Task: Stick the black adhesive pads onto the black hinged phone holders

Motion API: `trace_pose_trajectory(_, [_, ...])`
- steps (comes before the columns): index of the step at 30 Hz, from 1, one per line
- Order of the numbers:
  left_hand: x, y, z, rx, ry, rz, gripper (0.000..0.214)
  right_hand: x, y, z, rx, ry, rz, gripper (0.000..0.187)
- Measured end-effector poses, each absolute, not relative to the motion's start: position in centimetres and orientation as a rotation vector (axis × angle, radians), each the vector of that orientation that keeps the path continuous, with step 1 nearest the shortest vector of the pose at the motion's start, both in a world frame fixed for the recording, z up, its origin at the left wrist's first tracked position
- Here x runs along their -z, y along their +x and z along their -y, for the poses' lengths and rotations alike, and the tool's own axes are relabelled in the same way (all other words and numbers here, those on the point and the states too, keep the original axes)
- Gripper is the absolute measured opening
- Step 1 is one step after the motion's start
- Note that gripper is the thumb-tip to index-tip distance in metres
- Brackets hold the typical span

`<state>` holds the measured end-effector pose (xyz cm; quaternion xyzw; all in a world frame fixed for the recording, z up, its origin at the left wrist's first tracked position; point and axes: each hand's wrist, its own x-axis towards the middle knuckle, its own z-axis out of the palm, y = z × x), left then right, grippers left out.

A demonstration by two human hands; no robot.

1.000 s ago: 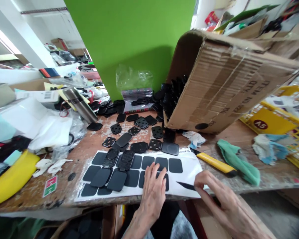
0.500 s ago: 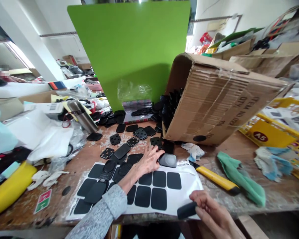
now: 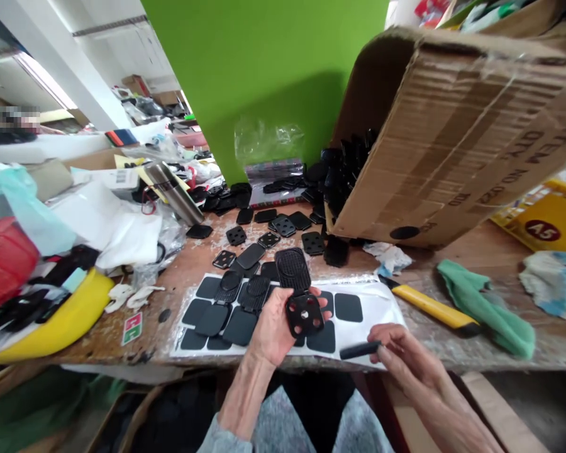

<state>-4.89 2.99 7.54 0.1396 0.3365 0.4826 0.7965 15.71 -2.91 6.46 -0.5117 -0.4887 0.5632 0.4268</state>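
Observation:
My left hand [image 3: 274, 328] is closed around an unfolded black hinged case [image 3: 293, 270], palm turned up. One half of the case has a ridged face with a round outline; the other, in the palm, shows several round holes. Between the thumb and fingers of my right hand [image 3: 412, 358] is a thin black pad [image 3: 360, 350], seen nearly edge-on. Beneath both hands lies a white sheet [image 3: 375, 308] bearing black rounded-square stickers [image 3: 348, 307]. More black cases [image 3: 256, 292] rest unfolded on its left part.
Loose black cases [image 3: 283, 225] are scattered behind the sheet. A tilted cardboard box [image 3: 453, 145] full of black pieces stands at right, before a green panel [image 3: 273, 63]. A yellow cutter [image 3: 429, 305] and green cloth [image 3: 488, 308] lie right; a steel flask [image 3: 174, 192] leans left.
My left hand has come back from the far edge of the sheet and turned palm up, now holding an unfolded case. The right hand keeps the pad, now tilted edge-on. The view has shifted.

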Motion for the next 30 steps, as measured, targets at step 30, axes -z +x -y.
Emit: trace_pose_trajectory(30, [-7.2,-4.2,0.8,-1.074,0.046,-0.877,0.051,-6.9,7.3,4.2,-1.729,-1.123,0.635,0.018])
